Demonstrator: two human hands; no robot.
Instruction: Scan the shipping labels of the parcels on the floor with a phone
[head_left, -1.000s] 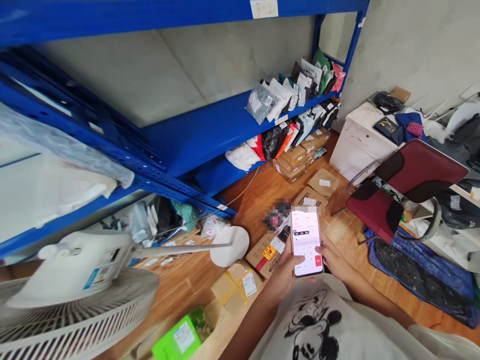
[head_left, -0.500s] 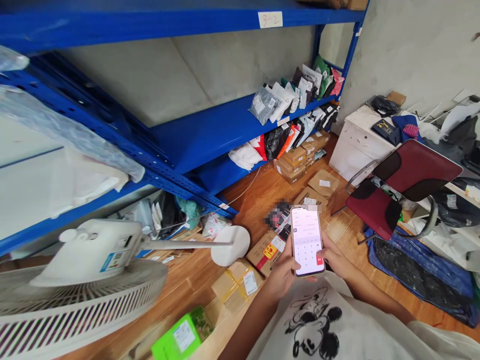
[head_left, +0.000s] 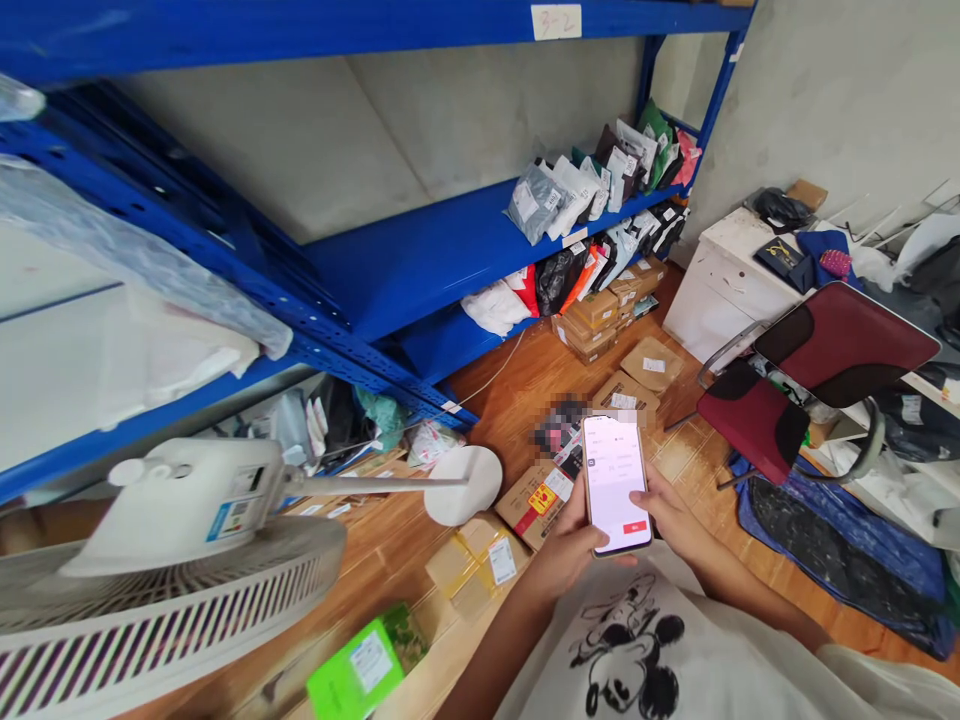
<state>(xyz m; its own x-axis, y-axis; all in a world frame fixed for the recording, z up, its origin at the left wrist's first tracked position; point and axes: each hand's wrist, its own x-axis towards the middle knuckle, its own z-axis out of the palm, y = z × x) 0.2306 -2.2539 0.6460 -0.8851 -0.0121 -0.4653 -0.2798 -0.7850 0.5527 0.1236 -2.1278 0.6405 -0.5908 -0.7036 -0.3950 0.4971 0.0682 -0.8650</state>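
A smartphone with a lit white screen is held upright in front of my shirt. A red button shows low on its display; the small text cannot be read. My left hand wraps the phone's left edge, its thumb over the lower left corner of the screen. On the opposite edge, my right hand grips the phone with its thumb lying over the screen's right side. The fingers behind the phone are mostly hidden. Just beyond the phone lie cardboard boxes, one with a yellow and red label.
A blue shelf rack holds several bagged parcels. To the left stands a white fan with a round base. A green box and a taped carton lie on the floor. A red chair stands right.
The number keypad on the phone screen is gone, and a wider red button shows lower down. Both hands keep their hold. The view has shifted slightly.
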